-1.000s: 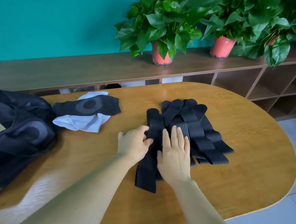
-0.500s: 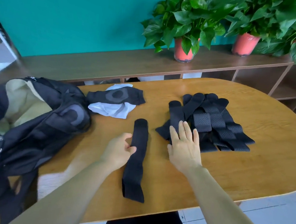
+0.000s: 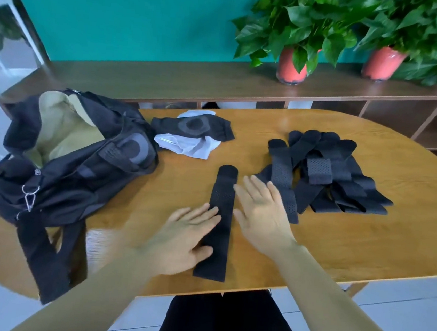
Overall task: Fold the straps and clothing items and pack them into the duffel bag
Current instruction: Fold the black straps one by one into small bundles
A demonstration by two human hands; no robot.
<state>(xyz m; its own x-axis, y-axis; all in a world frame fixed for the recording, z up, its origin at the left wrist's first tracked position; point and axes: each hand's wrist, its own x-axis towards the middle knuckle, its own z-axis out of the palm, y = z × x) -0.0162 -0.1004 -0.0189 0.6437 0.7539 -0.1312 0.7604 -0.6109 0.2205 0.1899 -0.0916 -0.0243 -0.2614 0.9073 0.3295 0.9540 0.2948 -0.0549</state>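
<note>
Your left hand (image 3: pixel 185 238) lay flat with the fingers straight. Its fingertips and thumb touched the left side of one long black strap (image 3: pixel 222 227), but it did not grab it. Your right hand (image 3: pixel 263 213) was open too, with the fingers spread, just beside the right side of that strap, and it held nothing. I could not tell if it touched the strap. The strap lay straight on the wooden table (image 3: pixel 338 245), pointing away from you.

To the right was a pile of black straps (image 3: pixel 326 176), all crossed over each other. To the left the black duffel bag (image 3: pixel 77 166) sat open, and you could see its tan inside. Between the bag and the pile, further back, a black knee sleeve (image 3: pixel 194 127) lay on top of a white cloth (image 3: pixel 187 146). Behind the table, potted plants (image 3: pixel 292 65) stood on a long brown shelf (image 3: pixel 167 79)
</note>
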